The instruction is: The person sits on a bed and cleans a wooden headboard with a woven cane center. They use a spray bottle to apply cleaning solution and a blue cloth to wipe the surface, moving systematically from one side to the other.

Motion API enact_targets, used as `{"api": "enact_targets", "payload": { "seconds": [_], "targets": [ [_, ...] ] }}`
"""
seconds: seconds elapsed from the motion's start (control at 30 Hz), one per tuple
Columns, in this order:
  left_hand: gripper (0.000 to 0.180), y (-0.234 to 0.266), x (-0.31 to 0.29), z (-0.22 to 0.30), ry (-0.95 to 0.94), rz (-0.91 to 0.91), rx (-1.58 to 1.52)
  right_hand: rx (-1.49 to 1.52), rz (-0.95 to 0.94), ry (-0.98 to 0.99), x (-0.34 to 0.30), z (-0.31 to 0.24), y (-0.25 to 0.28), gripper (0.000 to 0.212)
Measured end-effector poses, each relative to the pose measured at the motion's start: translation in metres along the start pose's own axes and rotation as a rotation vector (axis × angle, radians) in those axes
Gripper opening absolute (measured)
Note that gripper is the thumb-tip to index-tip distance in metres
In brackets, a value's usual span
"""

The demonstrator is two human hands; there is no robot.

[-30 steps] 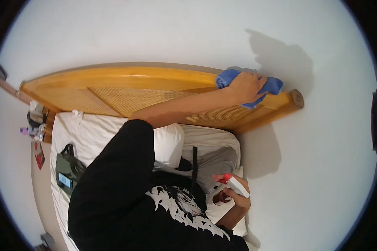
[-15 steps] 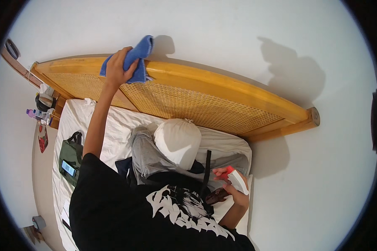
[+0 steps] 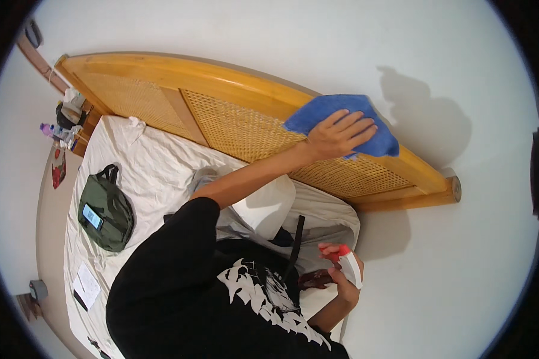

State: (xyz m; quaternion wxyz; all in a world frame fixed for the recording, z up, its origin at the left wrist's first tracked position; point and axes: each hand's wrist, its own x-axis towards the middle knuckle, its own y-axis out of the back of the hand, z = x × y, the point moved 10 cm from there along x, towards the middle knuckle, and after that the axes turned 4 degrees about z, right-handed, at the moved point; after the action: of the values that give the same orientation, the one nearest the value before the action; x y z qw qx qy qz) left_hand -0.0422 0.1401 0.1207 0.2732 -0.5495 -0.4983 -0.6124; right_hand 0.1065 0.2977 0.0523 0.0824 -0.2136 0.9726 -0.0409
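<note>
My left hand (image 3: 339, 134) lies on a blue cloth (image 3: 374, 143) with its fingers spread, pressing it against the top rail of the wooden headboard (image 3: 245, 79). The cloth drapes over the rail on the right part of the headboard; the thumb is hard to make out. Low on the right, beside my body, my right hand (image 3: 348, 287) is wrapped round a spray bottle (image 3: 348, 267) with a red and white trigger head. Its dark brown body shows partly below the fingers.
Woven cane panels (image 3: 239, 125) fill the headboard, and a white wall (image 3: 449, 60) rises behind it. On the white bed sheet (image 3: 156, 149) lie a green bag (image 3: 105, 209) with a phone (image 3: 92, 216) on it and some paper (image 3: 87, 286). A white pillow (image 3: 266, 206) rests near my legs.
My left hand has swept the blue cloth rightward along the top rail, and its fingers have gone from a grip to a flat spread. The right hand still holds the spray bottle.
</note>
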Motion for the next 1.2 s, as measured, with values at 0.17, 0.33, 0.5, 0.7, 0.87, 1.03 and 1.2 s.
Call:
{"api": "enact_targets", "payload": {
  "seconds": [0.17, 0.33, 0.5, 0.7, 0.87, 1.03, 1.2],
  "targets": [
    [0.042, 0.004, -0.067, -0.014, -0.166, 0.013, 0.107, 0.037, 0.085, -0.061, -0.005, 0.013, 0.009, 0.044],
    [0.064, 0.044, -0.178, -0.119, -0.014, -0.206, 0.383, 0.001, 0.071, -0.09, 0.0, 0.02, 0.015, 0.046],
    [0.067, 0.131, -0.252, -0.239, 0.674, 0.115, 0.353, -0.031, 0.038, -0.087, 0.013, 0.023, 0.017, 0.048],
    [0.057, 0.111, -0.349, -0.255, 1.181, 0.584, 0.126, -0.01, -0.035, -0.064, 0.023, 0.027, 0.01, 0.053],
    [0.057, 0.074, -0.431, -0.238, 1.596, 0.754, -0.015, -0.013, -0.073, -0.082, 0.022, 0.03, 0.013, 0.055],
    [0.05, 0.103, -0.346, -0.249, 1.41, 0.817, -0.026, 0.059, -0.07, -0.087, 0.021, 0.028, 0.028, 0.049],
    [0.044, 0.147, -0.172, -0.236, 0.88, 0.639, 0.177, 0.06, -0.054, -0.084, 0.02, 0.026, 0.045, 0.046]
  ]
}}
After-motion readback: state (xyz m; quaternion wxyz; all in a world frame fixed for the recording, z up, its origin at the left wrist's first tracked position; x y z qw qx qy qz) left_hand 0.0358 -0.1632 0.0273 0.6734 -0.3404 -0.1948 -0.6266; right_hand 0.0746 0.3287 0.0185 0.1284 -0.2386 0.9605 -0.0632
